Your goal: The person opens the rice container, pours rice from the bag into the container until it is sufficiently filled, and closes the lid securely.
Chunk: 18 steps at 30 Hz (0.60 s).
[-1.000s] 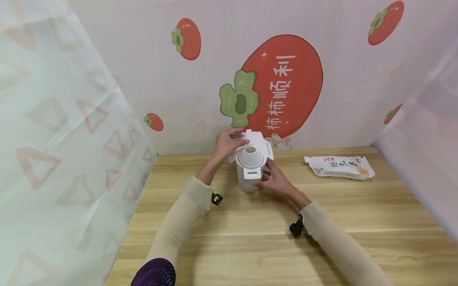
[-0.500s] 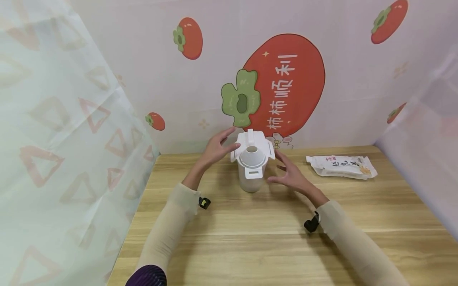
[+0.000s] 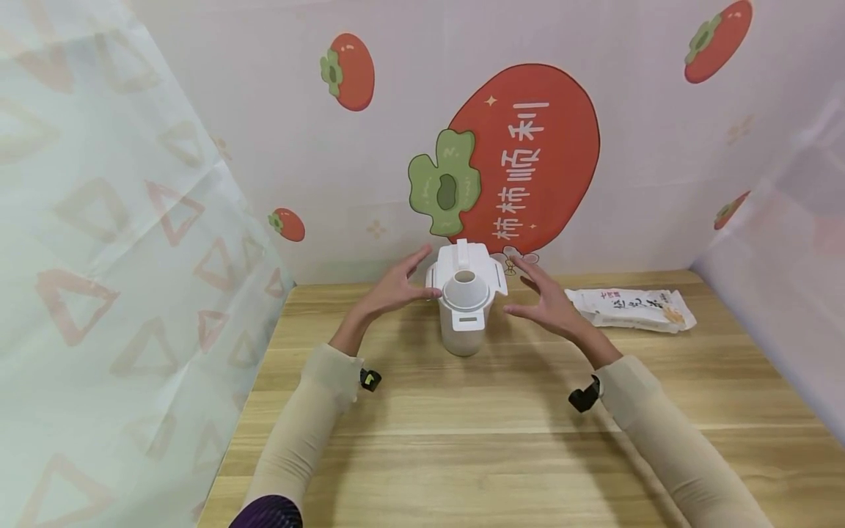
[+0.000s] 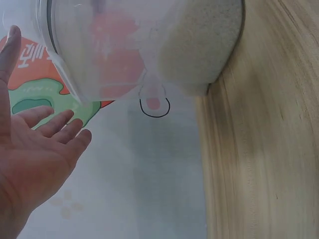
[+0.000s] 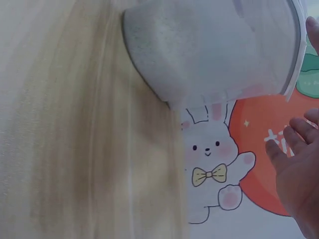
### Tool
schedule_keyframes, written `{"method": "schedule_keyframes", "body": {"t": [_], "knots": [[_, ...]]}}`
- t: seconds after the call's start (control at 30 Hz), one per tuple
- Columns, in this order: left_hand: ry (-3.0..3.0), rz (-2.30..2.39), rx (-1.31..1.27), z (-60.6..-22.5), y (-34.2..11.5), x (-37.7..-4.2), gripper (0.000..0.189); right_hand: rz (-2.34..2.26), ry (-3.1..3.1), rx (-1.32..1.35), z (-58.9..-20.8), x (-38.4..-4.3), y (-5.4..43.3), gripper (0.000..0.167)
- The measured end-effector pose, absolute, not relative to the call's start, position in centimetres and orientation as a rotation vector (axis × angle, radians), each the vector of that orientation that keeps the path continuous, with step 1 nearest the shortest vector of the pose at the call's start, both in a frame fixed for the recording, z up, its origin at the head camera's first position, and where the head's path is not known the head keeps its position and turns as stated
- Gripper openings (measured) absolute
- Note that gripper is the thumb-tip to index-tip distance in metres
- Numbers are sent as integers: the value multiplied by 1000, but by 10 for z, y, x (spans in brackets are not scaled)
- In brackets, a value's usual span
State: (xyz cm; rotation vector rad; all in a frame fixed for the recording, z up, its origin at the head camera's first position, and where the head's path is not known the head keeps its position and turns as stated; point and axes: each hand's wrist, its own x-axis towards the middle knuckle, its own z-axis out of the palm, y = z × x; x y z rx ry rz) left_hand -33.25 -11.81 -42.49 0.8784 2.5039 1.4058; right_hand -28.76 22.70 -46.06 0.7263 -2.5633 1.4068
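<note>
A translucent storage canister (image 3: 462, 337) stands upright on the table near the back wall. Its white lid (image 3: 464, 253) has side flaps, a front latch tab and a cone-shaped spout (image 3: 465, 290). Pale grains (image 4: 199, 45) fill its lower part in the left wrist view. My left hand (image 3: 394, 286) is at the lid's left side, fingers spread and thumb tip close to the lid's edge. On the other side, my right hand (image 3: 546, 302) is held apart from the canister, its fingers extended. Both palms face the canister, and neither hand grips anything.
A white printed packet (image 3: 630, 309) lies at the back right of the wooden table (image 3: 449, 455). A wall sheet with persimmon prints (image 3: 541, 161) rises right behind the canister, and patterned sheets (image 3: 132, 257) flank both sides.
Both hands have let go of the lid and canister and drawn apart, the left hand leftward, the right hand rightward and up. The canister stays standing in place.
</note>
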Motion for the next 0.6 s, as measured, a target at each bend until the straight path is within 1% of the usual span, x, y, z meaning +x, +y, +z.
{"method": "schedule_keyframes", "body": {"t": [0.37, 0.6], "knots": [[2518, 1333, 856, -431, -113, -331, 114, 1283, -2651, 767, -437, -294, 221, 100], [2536, 1300, 885, -437, -111, -333, 116, 1209, -2713, 746, -433, -295, 216, 100]]}}
